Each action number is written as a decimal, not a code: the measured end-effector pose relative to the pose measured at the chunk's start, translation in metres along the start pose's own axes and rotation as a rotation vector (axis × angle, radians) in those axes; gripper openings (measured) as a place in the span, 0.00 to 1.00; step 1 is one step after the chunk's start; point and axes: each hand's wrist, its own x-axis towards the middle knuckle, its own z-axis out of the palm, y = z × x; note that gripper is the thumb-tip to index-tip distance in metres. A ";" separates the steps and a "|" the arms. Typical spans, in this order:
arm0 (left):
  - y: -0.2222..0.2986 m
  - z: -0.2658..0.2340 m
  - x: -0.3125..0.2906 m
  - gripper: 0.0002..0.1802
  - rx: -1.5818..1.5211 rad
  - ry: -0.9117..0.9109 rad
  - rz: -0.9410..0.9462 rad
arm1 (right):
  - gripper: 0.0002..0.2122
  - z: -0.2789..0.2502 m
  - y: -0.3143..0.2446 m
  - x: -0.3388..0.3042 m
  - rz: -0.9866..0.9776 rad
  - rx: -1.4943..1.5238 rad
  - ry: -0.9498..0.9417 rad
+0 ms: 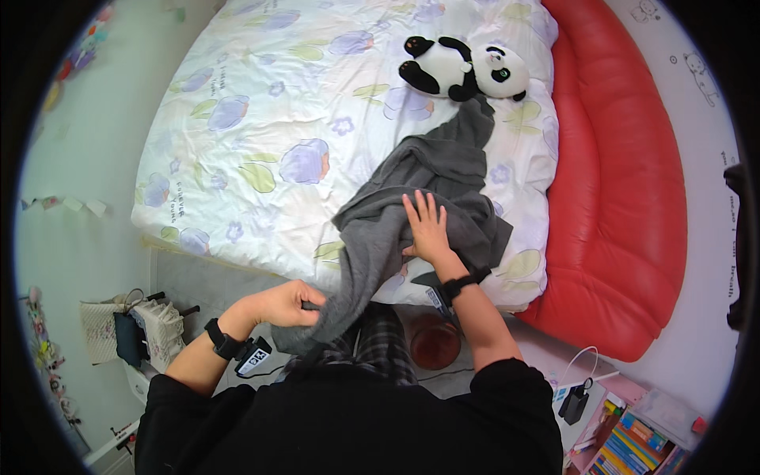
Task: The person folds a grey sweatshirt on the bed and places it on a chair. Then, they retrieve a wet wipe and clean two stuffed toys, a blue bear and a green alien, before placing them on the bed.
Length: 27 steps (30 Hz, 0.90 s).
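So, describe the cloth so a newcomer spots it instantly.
Find the bed beside the red headboard. From the toy panda, a rumpled cloth runs over the bed's near edge to the left hand, the right hand spread on it. It is plain dark grey, unlike the pale flowered sheet or black-and-white toy panda.

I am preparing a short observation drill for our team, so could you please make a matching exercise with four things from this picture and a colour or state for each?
Column one:
1. Plush panda
2. Headboard
3. Left hand
4. Right hand

Column two:
A. Fingers spread on top of the grey cloth
B. Red and padded
C. Fingers curled closed at the cloth's near, hanging end
D. Black and white

Right pairs: 1-D, 2-B, 3-C, 4-A.
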 end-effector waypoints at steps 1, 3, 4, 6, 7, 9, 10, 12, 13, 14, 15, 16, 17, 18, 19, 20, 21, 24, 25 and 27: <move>0.005 0.002 -0.004 0.02 0.024 -0.015 0.013 | 0.54 0.006 -0.002 0.012 0.002 -0.016 -0.131; 0.011 0.006 -0.006 0.06 0.062 -0.046 0.039 | 0.51 0.023 -0.003 0.027 0.107 0.116 -0.289; 0.012 0.008 -0.006 0.06 0.067 -0.043 0.050 | 0.50 0.032 -0.003 0.033 0.151 0.220 -0.379; 0.009 0.010 -0.006 0.07 0.073 -0.039 0.074 | 0.36 0.047 -0.002 0.040 0.082 0.420 -0.591; 0.006 0.012 -0.005 0.05 0.068 -0.039 0.084 | 0.32 0.050 -0.002 0.039 0.059 0.526 -0.675; -0.007 0.014 -0.001 0.03 -0.066 -0.089 -0.026 | 0.25 0.044 -0.007 0.032 0.050 0.746 -0.609; -0.016 0.015 0.001 0.04 -0.138 -0.119 -0.054 | 0.21 0.035 -0.011 0.022 0.058 0.859 -0.460; -0.036 0.013 0.005 0.12 -0.135 -0.129 -0.180 | 0.16 0.004 -0.025 0.003 0.062 1.061 -0.250; -0.047 0.008 0.008 0.14 -0.179 -0.158 -0.248 | 0.14 -0.017 -0.029 -0.007 0.061 1.152 -0.185; -0.057 0.004 0.014 0.16 -0.204 -0.184 -0.318 | 0.13 -0.040 -0.034 -0.015 0.008 1.258 -0.093; -0.066 -0.001 0.020 0.27 -0.232 -0.150 -0.400 | 0.11 -0.061 -0.040 -0.022 0.071 1.311 -0.075; -0.073 -0.002 0.029 0.32 -0.384 -0.060 -0.406 | 0.09 -0.081 -0.046 -0.028 0.081 1.382 -0.033; -0.079 -0.004 0.040 0.37 -0.536 0.031 -0.410 | 0.07 -0.097 -0.052 -0.031 0.044 1.438 0.008; -0.082 -0.007 0.049 0.43 -0.671 0.142 -0.434 | 0.06 -0.110 -0.060 -0.030 -0.038 1.563 0.037; -0.083 -0.008 0.059 0.45 -0.798 0.154 -0.408 | 0.04 -0.123 -0.067 -0.029 -0.170 1.667 0.061; -0.080 -0.008 0.073 0.47 -0.912 0.183 -0.407 | 0.03 -0.134 -0.074 -0.029 -0.358 1.788 0.096; -0.076 -0.009 0.087 0.49 -1.025 0.212 -0.403 | 0.04 -0.145 -0.081 -0.028 -0.462 1.807 0.105; -0.055 -0.018 0.122 0.54 -1.227 0.208 -0.232 | 0.07 -0.184 -0.100 -0.052 -0.435 1.868 0.115; -0.049 -0.019 0.129 0.50 -1.249 0.171 -0.042 | 0.08 -0.193 -0.107 -0.064 -0.300 1.853 0.172; -0.039 -0.025 0.141 0.39 -1.238 0.293 0.106 | 0.10 -0.209 -0.114 -0.083 -0.170 1.752 0.208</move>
